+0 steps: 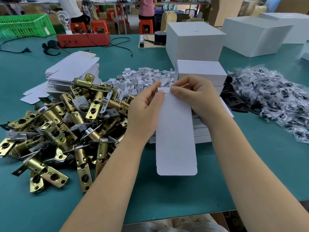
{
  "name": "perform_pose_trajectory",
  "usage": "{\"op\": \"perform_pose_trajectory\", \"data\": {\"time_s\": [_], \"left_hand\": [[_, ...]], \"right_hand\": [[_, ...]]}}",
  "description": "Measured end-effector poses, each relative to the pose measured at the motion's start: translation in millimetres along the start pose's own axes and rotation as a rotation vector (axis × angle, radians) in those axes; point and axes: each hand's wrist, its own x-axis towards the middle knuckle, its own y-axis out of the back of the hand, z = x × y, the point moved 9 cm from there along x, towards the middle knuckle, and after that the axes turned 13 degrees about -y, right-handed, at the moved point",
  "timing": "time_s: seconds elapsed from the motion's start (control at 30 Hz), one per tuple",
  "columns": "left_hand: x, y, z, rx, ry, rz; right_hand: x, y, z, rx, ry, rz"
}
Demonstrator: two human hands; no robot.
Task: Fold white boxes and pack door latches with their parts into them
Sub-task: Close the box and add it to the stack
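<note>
Head view: 1 narrow white box (175, 131), partly formed, held above the teal table (250, 164) at the middle of the frame, long axis running away from the camera, rounded flap at the near end hanging free. Left hand (145, 109) gripping the box's left edge near the far end, thumb across the top face. Right hand (195, 96) on the right side of that same far end, fingertips (173, 89) pinching the small end tab, which sits bent up between both thumbs. Left of the box, a loose heap of brass door latches (58, 129) spread over the table, faceplates pointing every way. Behind the heap, a stack of flat white box blanks (73, 71). Straight beyond the hands, a pile of small white folded card pieces (142, 76). Just behind and under the right hand, a stack of closed white boxes (202, 72). Farther back, 2 large white cartons (195, 42), 1 of them open at the top. At the right, a mound of clear bags with dark parts (274, 96), with black plates (234, 99) lying beside it. At far left, a green crate (25, 25); near it, a red tray (83, 40) with black cables.
</note>
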Motion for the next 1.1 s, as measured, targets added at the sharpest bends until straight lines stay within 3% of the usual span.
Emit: {"op": "perform_pose_trajectory", "data": {"time_s": [0.17,0.33,0.53,0.6,0.73,0.9,1.1], "left_hand": [[-6,2,-14,-0.191,0.232,0.139],[-14,8,-20,-0.138,0.352,0.228],[-13,7,-12,-0.177,0.311,0.245],[-12,1,-10,-0.249,0.319,0.171],[-18,-22,-10,-0.276,0.438,-0.176],[-17,-22,-1,-0.158,0.342,-0.392],[-15,-22,2,-0.187,0.277,-0.410]], "right_hand": [[0,-5,-2,-0.097,0.044,-0.018],[-1,-10,-3,-0.188,0.077,-0.029],[2,-9,0,-0.187,0.036,-0.026],[3,-2,2,-0.088,-0.001,0.023],[0,12,3,0.095,-0.044,0.125],[-1,-10,12,0.073,-0.200,-0.201],[0,-20,17,0.012,-0.237,-0.304]]}}
